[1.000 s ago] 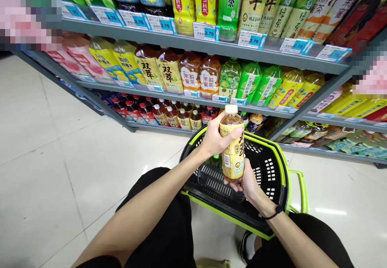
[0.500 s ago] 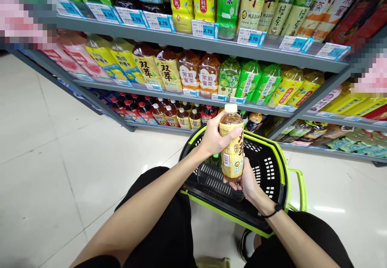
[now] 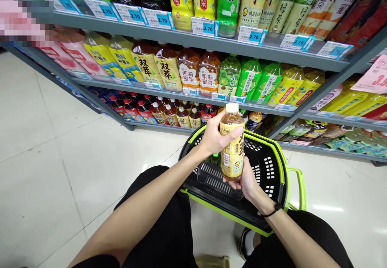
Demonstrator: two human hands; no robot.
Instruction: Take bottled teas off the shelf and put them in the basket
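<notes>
A tea bottle (image 3: 232, 145) with a yellow label and a white cap stands nearly upright over the basket. My left hand (image 3: 216, 135) is wrapped round its upper part, the thumb lying across the label. At its lower end my right hand (image 3: 245, 179) holds the base, with fingers partly hidden beneath the bottle. Below is a black shopping basket (image 3: 269, 167) with a lime-green rim. Inside it lie a clear dark-looking bottle (image 3: 216, 179) and something with a green cap (image 3: 215, 156), partly covered by my left hand and the held bottle.
Grey shelves (image 3: 199, 40) with rows of drink bottles and price tags run across the front. Smaller bottles (image 3: 171, 115) line the bottom shelf. The basket's green handle (image 3: 301, 189) sticks out at its right. My knees flank the basket above the pale tiled floor (image 3: 39, 171).
The view has shifted very slightly. Both hands keep the same hold on the tea bottle, which has barely moved.
</notes>
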